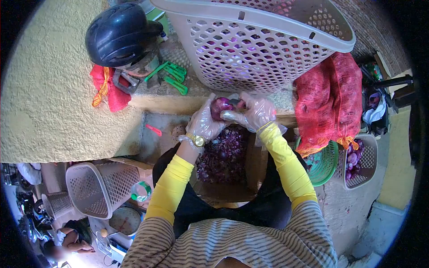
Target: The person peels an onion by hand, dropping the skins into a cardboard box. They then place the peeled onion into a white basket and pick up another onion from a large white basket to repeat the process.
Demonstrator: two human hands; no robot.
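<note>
My left hand (pixel 203 121), in a clear plastic glove, is closed around a red onion (pixel 220 108) above a cardboard box (pixel 219 191) between my legs. Dry purple onion skins (pixel 223 154) fill much of the box's bottom. Also gloved, my right hand (pixel 256 111) meets the onion from the right, its thumb stretched toward it and its fingers curled. Something small, dark and reddish shows at those fingers; I cannot make out what it is. A large beige perforated basket (pixel 250 49) with onions inside stands just beyond both hands.
Red mesh sacks (pixel 328 98) lie at right, above a green basket (pixel 325 165) and a basket of onions (pixel 373 156). A black helmet (pixel 118 35) and green clips (pixel 176 76) sit upper left. Beige basket (pixel 89 190), bottle (pixel 140 191) and a seated person (pixel 73 239) appear lower left.
</note>
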